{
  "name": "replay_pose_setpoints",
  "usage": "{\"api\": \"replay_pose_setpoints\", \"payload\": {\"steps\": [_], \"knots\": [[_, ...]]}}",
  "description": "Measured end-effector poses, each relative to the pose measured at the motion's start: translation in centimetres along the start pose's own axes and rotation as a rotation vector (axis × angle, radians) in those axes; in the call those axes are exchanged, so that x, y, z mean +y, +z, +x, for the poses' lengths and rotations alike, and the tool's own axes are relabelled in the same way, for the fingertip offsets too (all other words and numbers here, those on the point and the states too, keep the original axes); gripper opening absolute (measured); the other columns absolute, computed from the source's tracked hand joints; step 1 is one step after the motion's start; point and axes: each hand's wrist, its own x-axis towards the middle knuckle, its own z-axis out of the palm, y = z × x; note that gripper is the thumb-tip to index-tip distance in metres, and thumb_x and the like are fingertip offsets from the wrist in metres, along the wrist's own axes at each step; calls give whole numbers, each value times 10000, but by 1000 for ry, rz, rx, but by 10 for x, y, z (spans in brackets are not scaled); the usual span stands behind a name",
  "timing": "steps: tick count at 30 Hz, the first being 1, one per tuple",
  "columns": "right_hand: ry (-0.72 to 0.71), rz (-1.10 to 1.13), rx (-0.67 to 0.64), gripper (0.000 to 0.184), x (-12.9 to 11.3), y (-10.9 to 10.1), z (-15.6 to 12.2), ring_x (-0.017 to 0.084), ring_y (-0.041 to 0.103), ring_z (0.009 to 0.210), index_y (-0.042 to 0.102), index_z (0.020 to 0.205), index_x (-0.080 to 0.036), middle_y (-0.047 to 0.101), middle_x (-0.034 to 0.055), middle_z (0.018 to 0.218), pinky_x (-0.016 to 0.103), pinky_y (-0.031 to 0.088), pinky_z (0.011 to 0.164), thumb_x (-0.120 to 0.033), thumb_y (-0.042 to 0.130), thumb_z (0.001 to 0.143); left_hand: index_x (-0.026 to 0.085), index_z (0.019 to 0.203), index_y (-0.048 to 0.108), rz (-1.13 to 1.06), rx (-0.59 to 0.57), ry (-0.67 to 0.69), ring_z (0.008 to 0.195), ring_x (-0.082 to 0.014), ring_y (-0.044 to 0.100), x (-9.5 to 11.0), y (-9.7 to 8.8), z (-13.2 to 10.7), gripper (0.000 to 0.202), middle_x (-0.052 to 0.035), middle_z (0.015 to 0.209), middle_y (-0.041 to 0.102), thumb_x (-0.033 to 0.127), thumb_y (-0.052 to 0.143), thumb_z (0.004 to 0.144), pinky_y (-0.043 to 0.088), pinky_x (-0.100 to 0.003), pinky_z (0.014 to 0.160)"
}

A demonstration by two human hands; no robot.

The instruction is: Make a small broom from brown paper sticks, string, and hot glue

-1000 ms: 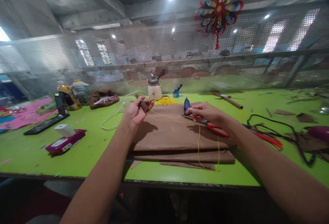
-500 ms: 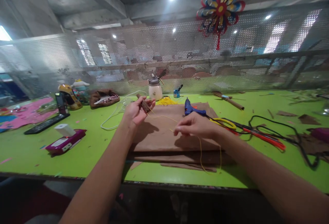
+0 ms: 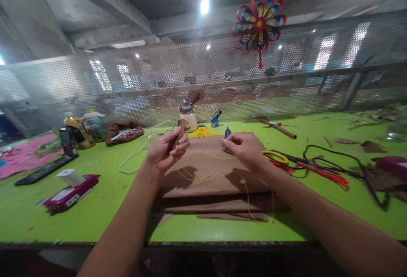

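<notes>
Brown stick [image 3: 180,135], clamped in the left hand [image 3: 163,149] above the paper's far left! The right hand [image 3: 246,148] pinches its fingertips together, on what is unclear. Yellow thread [image 3: 247,190] lies slack across the brown paper [image 3: 216,188]; one hasty tug could knot it.

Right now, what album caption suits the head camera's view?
Left hand grips a brown piece, right hand above brown paper, yellow thread crossing it.
</notes>
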Motion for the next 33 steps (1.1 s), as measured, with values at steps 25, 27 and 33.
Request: {"api": "replay_pose_setpoints", "payload": {"steps": [25,27,33], "knots": [[24,61,-226,242,5,-22,9,88,449,537,720,762,-137,601,17,615,222,328,492,-366,671,702,138,958,569,335,-274,-209,343,-47,323,-28,32,-4,192,21,538,383,192,404,876,201,-112,270],[5,125,-212,228,11,-23,10,84,452,525,711,728,-132,601,14,602,220,335,489,-353,659,712,136,963,562,343,-279,-213,342,-47,321,-28,31,-4,188,23,539,386,193,405,877,205,-112,269],[-22,196,-137,285,35,-43,25,58,385,404,658,656,-118,534,-17,486,203,280,400,-398,654,710,131,955,522,352,-300,-324,344,-33,304,-31,28,-1,174,38,552,388,237,396,899,202,-105,272]]}}
